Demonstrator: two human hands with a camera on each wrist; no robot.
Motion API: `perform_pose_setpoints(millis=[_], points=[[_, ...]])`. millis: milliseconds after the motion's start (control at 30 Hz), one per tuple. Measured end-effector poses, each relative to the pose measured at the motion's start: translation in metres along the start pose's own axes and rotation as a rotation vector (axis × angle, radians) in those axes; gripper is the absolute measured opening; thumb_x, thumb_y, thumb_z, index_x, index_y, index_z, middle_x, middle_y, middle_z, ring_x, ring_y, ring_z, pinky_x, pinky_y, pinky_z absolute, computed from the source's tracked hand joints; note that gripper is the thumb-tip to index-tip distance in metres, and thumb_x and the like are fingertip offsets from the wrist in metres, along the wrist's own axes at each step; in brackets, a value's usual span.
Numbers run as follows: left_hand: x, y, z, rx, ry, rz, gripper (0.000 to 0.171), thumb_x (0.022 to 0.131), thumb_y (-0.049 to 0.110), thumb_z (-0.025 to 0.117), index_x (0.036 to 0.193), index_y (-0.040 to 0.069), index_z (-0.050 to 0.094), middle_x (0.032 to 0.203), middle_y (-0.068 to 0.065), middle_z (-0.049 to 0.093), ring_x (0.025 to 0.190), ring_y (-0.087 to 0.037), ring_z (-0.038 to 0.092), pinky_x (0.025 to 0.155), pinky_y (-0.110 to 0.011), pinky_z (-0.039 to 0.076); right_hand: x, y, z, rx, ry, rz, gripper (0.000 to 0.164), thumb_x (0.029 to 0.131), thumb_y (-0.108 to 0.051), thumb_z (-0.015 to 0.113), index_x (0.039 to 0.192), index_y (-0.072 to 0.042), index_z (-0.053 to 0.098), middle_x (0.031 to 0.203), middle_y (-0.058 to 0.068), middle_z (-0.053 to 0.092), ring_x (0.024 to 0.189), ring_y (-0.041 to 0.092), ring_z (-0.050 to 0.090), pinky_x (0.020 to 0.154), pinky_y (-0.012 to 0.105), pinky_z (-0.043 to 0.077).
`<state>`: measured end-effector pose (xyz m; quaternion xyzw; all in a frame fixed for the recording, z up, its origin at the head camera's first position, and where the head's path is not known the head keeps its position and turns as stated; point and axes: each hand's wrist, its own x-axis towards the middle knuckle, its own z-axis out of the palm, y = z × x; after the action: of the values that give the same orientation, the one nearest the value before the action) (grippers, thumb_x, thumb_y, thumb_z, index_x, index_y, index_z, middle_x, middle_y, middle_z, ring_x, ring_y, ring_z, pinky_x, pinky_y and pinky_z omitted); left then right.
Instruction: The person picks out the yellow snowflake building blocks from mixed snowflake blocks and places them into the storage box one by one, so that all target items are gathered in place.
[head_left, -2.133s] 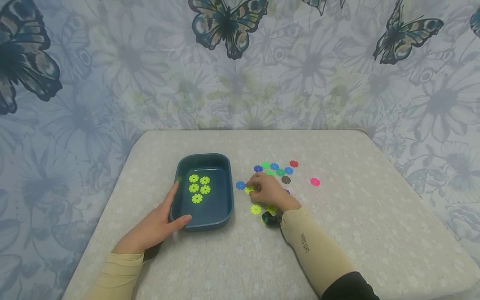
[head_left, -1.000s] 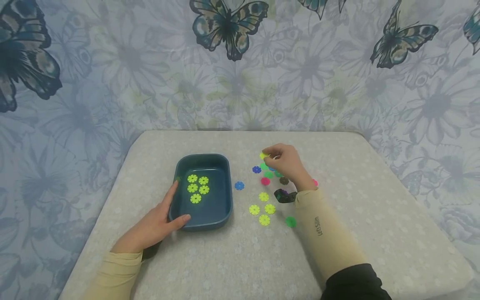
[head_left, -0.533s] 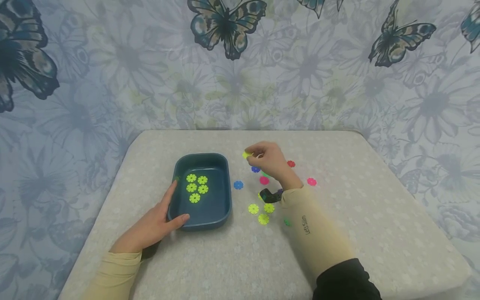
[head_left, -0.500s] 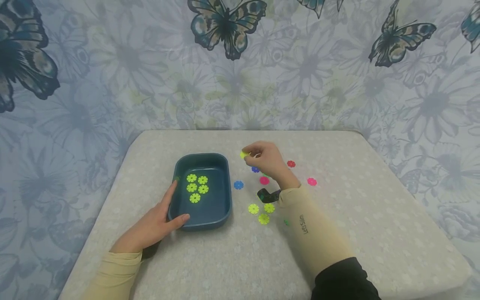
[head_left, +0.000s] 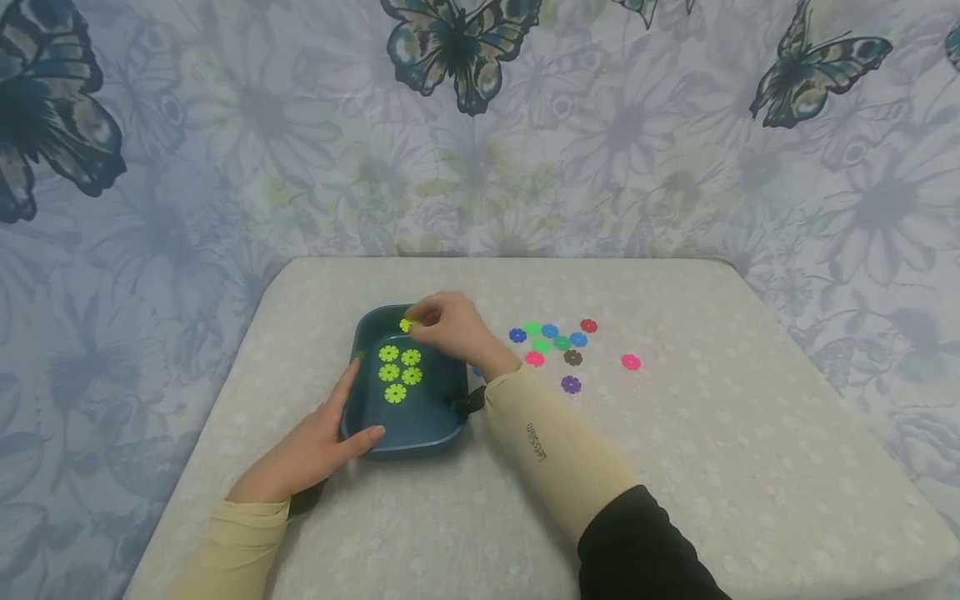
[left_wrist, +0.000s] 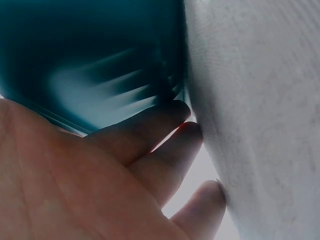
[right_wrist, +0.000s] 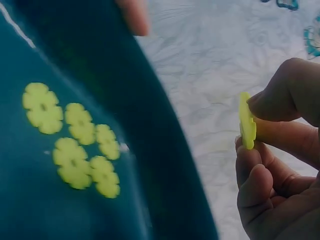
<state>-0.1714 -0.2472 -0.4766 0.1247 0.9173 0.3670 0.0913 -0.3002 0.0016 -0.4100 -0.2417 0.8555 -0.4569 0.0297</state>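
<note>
My left hand (head_left: 315, 446) holds a dark blue tray (head_left: 427, 429) by its near left side, the thumb over the rim. In the left wrist view, fingers (left_wrist: 165, 165) lie against the outer wall (left_wrist: 100, 85). Several yellow flower-shaped discs (head_left: 395, 393) lie flat inside the tray. Over the tray's far end, my right hand (head_left: 453, 329) pinches another yellow flower disc (right_wrist: 247, 122) between thumb and fingertips, apart from the tray floor. The right hand and forearm hide part of the tray's right side.
Right of the tray, loose flower discs lie on the tablecloth (head_left: 712, 467): green (head_left: 541, 344), blue (head_left: 578, 339), brown (head_left: 573, 357), purple (head_left: 571, 385), red (head_left: 588, 326) and pink (head_left: 631, 362). A blue one is mostly covered by the right wrist. A patterned wall (head_left: 480, 183) stands behind.
My right hand took a yellow disc from the table, lifted it past the coloured discs and carried it left over the tray. The left hand stays on the tray.
</note>
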Motion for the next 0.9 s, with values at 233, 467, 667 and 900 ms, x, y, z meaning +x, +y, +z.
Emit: perform_pose_setpoints(millis=[233,467,667,900], points=[[-0.002,0.004,-0.002,-0.013,-0.009,0.008,0.103,0.099,0.057,0.062,0.164,0.034,-0.014,0.172,-0.018,0.007,0.152,-0.049,0.024,0.114,-0.071,0.030,0.002,0.006,0.018,0.003,-0.050,0.055,0.025,0.091,-0.016,0.073,0.115,-0.010,0.078,0.111,0.000,0.074,0.102,0.015,0.066,0.089,0.033,0.058],[-0.004,0.005,-0.005,-0.022,-0.014,0.011,0.102,0.099,0.056,0.061,0.163,0.036,-0.015,0.173,-0.016,0.005,0.153,-0.048,0.022,0.114,-0.071,0.029,0.001,0.003,0.021,-0.054,-0.117,0.021,0.026,0.089,-0.015,0.075,0.115,-0.011,0.078,0.110,0.000,0.075,0.099,0.014,0.066,0.084,0.028,0.057],[-0.004,0.003,-0.005,-0.018,-0.012,0.013,0.102,0.099,0.056,0.062,0.163,0.037,-0.016,0.172,-0.017,0.006,0.152,-0.049,0.024,0.113,-0.071,0.031,0.001,-0.004,0.028,-0.110,-0.257,-0.040,0.030,0.089,-0.013,0.073,0.118,-0.012,0.078,0.113,-0.003,0.075,0.098,0.009,0.067,0.082,0.024,0.057],[-0.006,0.003,-0.004,-0.027,-0.011,0.012,0.102,0.099,0.056,0.062,0.164,0.036,-0.013,0.172,-0.018,0.008,0.151,-0.049,0.028,0.111,-0.071,0.034,0.000,-0.005,0.044,-0.165,-0.376,-0.083,0.027,0.090,-0.011,0.074,0.116,-0.013,0.078,0.111,-0.005,0.075,0.097,0.007,0.067,0.077,0.019,0.055]])
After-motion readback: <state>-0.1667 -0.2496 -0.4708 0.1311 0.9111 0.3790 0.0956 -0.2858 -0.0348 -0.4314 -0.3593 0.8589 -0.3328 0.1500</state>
